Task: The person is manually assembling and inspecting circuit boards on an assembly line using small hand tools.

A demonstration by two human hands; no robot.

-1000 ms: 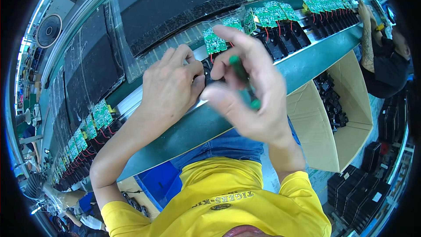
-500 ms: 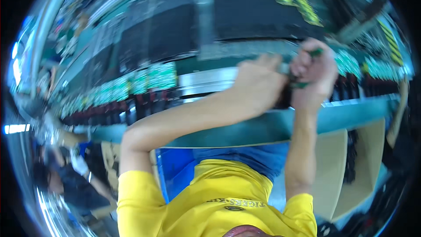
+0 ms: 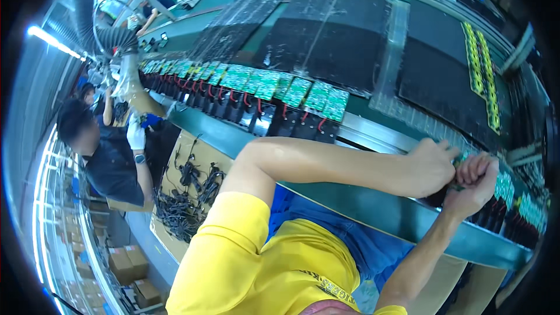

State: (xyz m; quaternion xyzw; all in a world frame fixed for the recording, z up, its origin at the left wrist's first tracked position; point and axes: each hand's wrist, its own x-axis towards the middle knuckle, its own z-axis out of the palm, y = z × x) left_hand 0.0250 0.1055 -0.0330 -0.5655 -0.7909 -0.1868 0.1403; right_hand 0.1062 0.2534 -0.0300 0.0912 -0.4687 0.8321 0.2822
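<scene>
My left hand (image 3: 430,168) reaches across to the right and meets my right hand (image 3: 473,182) over the bench edge. The right hand's fingers are curled round a green circuit board (image 3: 461,158), of which only slivers show. My left hand's fingers are bent in close beside it; what they grip, if anything, is hidden. To the left of my hands runs a row of green circuit boards (image 3: 298,91) with red wires and black housings. More green circuit boards (image 3: 531,209) sit in line to the right.
Black mats (image 3: 326,35) lie on the green bench beyond the row, with yellow-and-black strips (image 3: 481,73) at the right. A metal rail (image 3: 373,134) runs in front. At left, a carton holds black cables (image 3: 184,216), and a co-worker (image 3: 114,151) in dark clothes works by a duct hose (image 3: 116,41).
The view has swung, so the bench now slants and both hands appear lower and further right. My hands remain close together. The co-worker and the cable carton show more clearly at left.
</scene>
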